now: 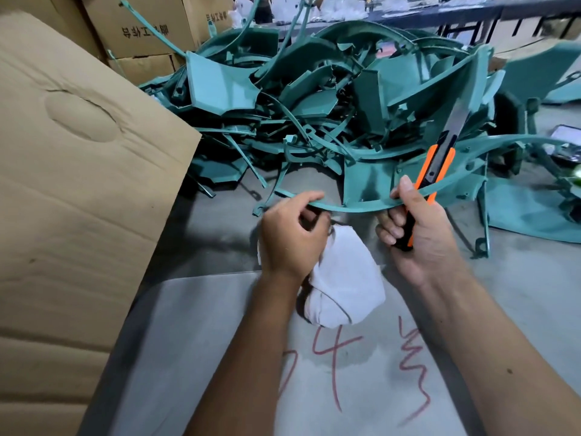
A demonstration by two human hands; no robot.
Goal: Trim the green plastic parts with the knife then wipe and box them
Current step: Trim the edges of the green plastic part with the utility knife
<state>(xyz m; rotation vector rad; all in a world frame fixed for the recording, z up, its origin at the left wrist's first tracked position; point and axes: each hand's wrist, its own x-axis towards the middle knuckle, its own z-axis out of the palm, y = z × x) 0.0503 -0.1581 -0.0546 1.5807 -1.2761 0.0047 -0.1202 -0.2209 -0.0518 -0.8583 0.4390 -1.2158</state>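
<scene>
The green plastic strip (352, 207) runs left to right across both hands, bowing just above the white cloth (342, 278) on the table (220, 357). The left hand (290, 239) pinches its left end, fingers curled round it. The right hand (418, 228) grips the orange knife (435, 171), thumb pressing the strip, blade pointing up and away. Trimming looks best started at the right hand, which is nearer the blade.

- The green strip (355, 207), thin and curved, spans between my hands.
- The knife (435, 171), orange and black, blade out, stands in my right hand (418, 234).
- The white cloth (342, 284) lies bunched under my left hand (290, 237).
- The green pile (314, 99) lies beyond both hands.
</scene>
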